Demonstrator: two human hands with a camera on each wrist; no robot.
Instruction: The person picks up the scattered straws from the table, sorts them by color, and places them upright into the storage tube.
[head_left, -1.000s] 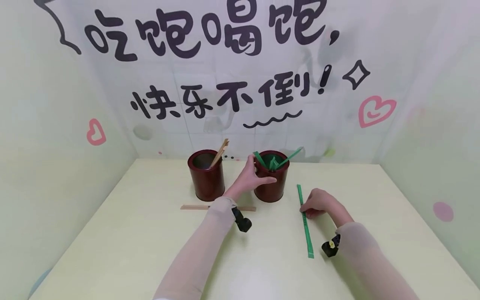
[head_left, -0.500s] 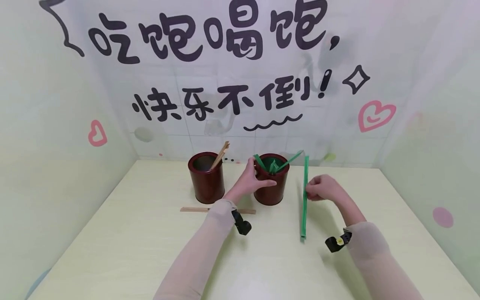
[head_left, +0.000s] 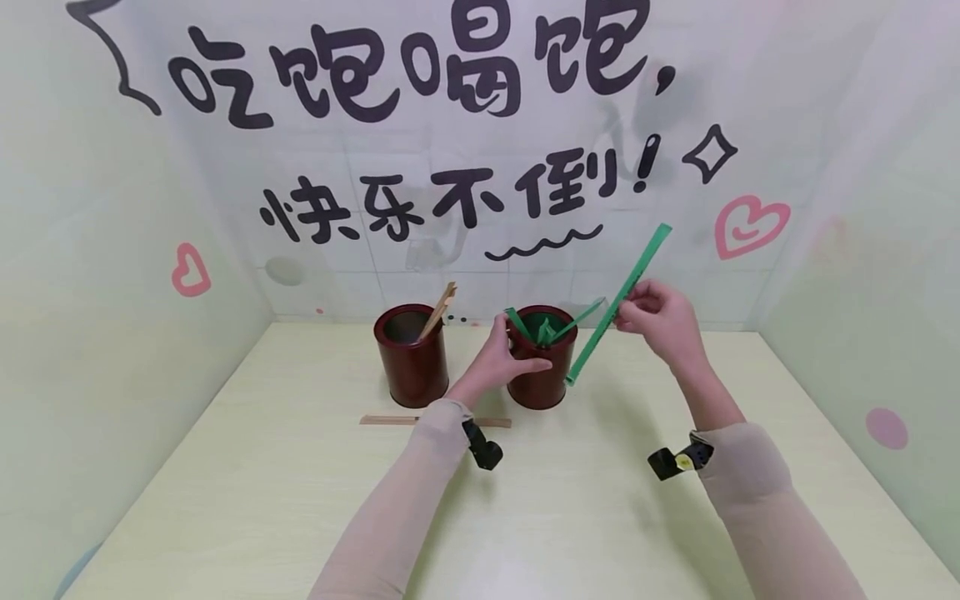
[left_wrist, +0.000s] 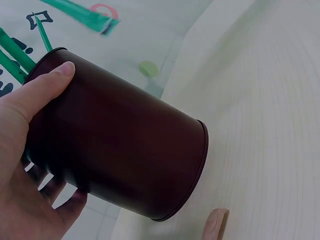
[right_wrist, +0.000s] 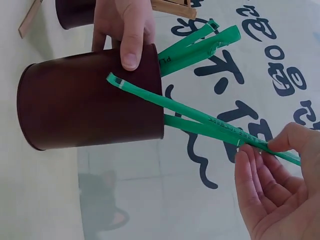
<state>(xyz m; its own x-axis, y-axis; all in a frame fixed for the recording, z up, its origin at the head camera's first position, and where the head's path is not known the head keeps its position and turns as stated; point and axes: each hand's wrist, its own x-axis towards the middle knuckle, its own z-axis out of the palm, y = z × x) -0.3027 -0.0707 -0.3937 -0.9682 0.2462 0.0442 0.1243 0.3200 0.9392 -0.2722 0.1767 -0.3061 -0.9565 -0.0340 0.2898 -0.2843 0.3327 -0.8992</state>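
Note:
My left hand [head_left: 501,357] grips a dark red can [head_left: 542,385] near its rim, thumb on the near side and fingers round the far side. Several green packets [left_wrist: 15,52] stick out of the can's mouth. My right hand [head_left: 663,325] pinches a long, thin green packet [head_left: 637,271] with print on it between thumb and fingers. It is held tilted above the table, its lower end [right_wrist: 117,81] overlapping the can's side in the right wrist view. The lower parts of the packets in the can are hidden.
A second dark red can [head_left: 416,375] stands to the left, with light brown sticks [head_left: 438,312] leaning in it. Another brown stick [head_left: 491,422] lies on the table [head_left: 262,467] in front, partly behind the left forearm. A printed wall [head_left: 315,275] closes off the back.
My right hand has lifted the green packet off the table, raised it and tilted it, its lower end swinging left toward the can. The left hand stays on the can.

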